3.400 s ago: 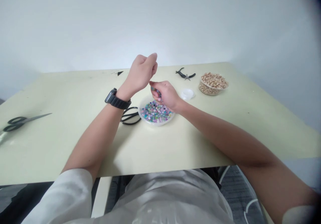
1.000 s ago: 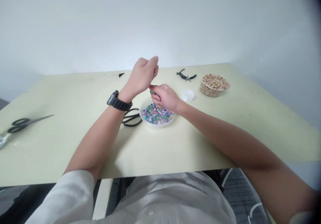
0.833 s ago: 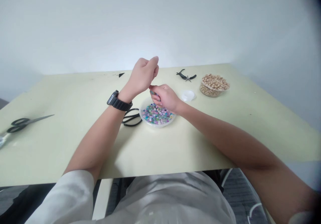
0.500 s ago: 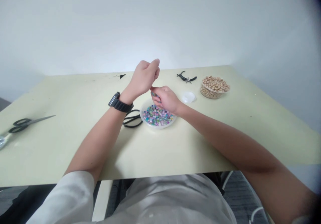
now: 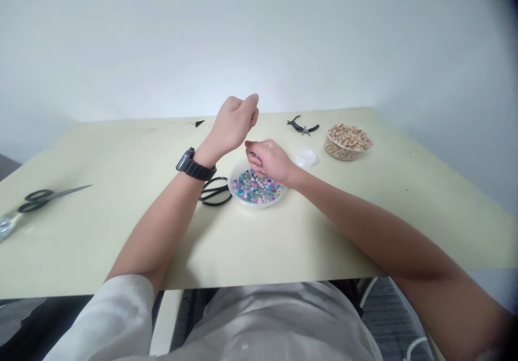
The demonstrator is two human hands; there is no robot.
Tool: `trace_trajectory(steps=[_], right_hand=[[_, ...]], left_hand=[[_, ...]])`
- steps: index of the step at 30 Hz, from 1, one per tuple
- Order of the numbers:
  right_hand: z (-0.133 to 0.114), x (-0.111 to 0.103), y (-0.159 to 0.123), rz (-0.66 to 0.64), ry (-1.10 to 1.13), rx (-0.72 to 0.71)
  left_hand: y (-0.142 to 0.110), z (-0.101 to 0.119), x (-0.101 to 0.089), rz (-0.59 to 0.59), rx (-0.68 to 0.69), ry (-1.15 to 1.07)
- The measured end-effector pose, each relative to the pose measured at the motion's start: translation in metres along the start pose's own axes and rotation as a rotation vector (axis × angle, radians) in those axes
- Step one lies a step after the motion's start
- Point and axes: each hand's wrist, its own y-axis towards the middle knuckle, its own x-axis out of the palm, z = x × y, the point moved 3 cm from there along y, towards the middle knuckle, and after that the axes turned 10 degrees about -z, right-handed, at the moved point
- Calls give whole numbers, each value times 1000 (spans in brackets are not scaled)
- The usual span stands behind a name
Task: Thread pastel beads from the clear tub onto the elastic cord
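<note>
Shifted since earlier: right hand point(image 5: 272, 161), now slightly apart from left hand point(image 5: 233, 123). Right fingers curled around small beads point(image 5: 259, 161), mostly hidden, at far rim of white bowl point(image 5: 259, 205) of mixed beads point(image 5: 257, 189). Left fingers curled inward; contents, if any, impossible to tell.

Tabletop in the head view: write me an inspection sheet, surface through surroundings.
Surface: pale green table, dark specks near far edge.
Things in use: white bowl of mixed-colour beads.
Clutter: scissors far left, black loop handles beside the bowl, pliers, black triangular piece, whitish lid or dish, clear tub of tan nut-like pieces.
Hands: left hand closed, contents hidden; right hand curled around what look like bluish beads, above the bowl.
Cables: white curve, lower right; cable or frame unclear.
Surroundings: pale wall behind, grey floor below.
</note>
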Motion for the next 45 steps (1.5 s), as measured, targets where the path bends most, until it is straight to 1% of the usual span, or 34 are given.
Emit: trace_trajectory(steps=[11,16,24,38,45], right_hand=[[1,-1,-1,-64,72,22],[-3,-2,-3,-127,65,28],[-11,-6,-5,-188,14,-18],[2,-10,-2,-285,16,0],[6,-11,-1,-326,16,-27]], left_hand=[[1,-2,-3,3,16,3],[1,-1,-4,6,17,-10],[1,2,-5,15,21,6],[0,3,-5,19,6,-10],[1,1,-5,15,6,7]])
